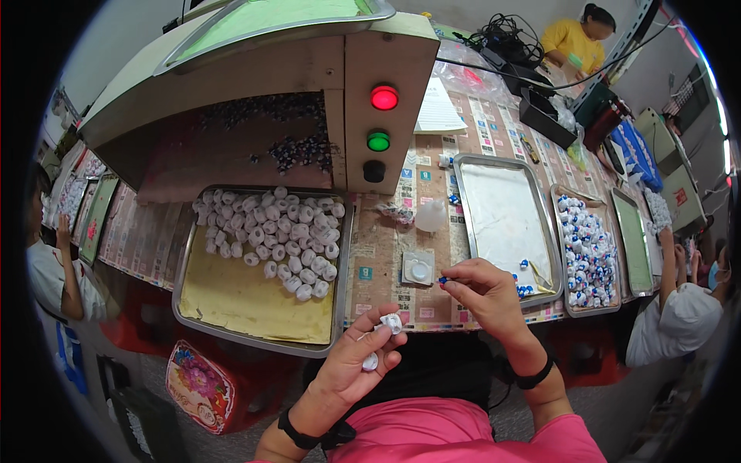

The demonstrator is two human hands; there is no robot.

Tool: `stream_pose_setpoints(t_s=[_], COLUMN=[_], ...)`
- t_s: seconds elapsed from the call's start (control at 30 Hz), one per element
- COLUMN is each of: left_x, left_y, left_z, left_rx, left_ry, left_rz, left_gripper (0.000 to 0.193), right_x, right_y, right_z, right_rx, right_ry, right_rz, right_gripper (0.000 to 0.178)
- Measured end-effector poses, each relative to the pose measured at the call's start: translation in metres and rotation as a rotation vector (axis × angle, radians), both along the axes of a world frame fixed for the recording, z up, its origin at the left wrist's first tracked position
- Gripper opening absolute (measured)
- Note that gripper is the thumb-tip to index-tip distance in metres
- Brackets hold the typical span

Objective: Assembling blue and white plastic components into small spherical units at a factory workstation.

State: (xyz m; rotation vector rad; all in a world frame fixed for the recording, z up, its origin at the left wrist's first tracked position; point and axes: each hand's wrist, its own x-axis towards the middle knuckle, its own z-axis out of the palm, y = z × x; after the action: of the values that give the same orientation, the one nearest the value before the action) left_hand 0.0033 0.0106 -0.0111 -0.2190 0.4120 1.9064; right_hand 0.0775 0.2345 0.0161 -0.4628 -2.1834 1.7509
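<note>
My left hand (356, 353) is closed round small white plastic parts. One ring-like white part (391, 322) is held at the fingertips, and a second white piece (370, 361) sits lower against the fingers. To its right, my right hand (486, 297) pinches a tiny dark blue part (443, 281) between thumb and fingertips. Just beyond the hands, a round white piece in a square holder (417, 268) rests on the table. Under and beyond my right hand is a metal tray (502, 197) with several blue pieces (524, 290) in its near right corner.
A metal tray (262, 312) of white parts (289, 231) stands at left, before a machine (386, 65) with red and green lamps. Farther right is a tray of blue-and-white parts (588, 251). A translucent white container (431, 216) stands mid-table. Other people (575, 42) work around.
</note>
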Motion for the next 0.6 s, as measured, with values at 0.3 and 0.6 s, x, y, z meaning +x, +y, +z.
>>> stream_pose_setpoints(t_s=[0.3, 0.6], left_x=[-0.002, -0.001], left_y=[-0.003, -0.007], left_z=[0.001, 0.000], left_rx=[-0.065, -0.049], left_ry=[-0.007, -0.020], left_rz=[-0.018, -0.025], left_gripper=[0.031, 0.032], right_x=[-0.022, -0.038], right_y=[-0.008, -0.014], right_z=[0.002, -0.012], right_rx=[0.460, 0.641], right_ry=[-0.060, -0.017], right_rz=[-0.011, 0.016], right_gripper=[0.015, 0.011])
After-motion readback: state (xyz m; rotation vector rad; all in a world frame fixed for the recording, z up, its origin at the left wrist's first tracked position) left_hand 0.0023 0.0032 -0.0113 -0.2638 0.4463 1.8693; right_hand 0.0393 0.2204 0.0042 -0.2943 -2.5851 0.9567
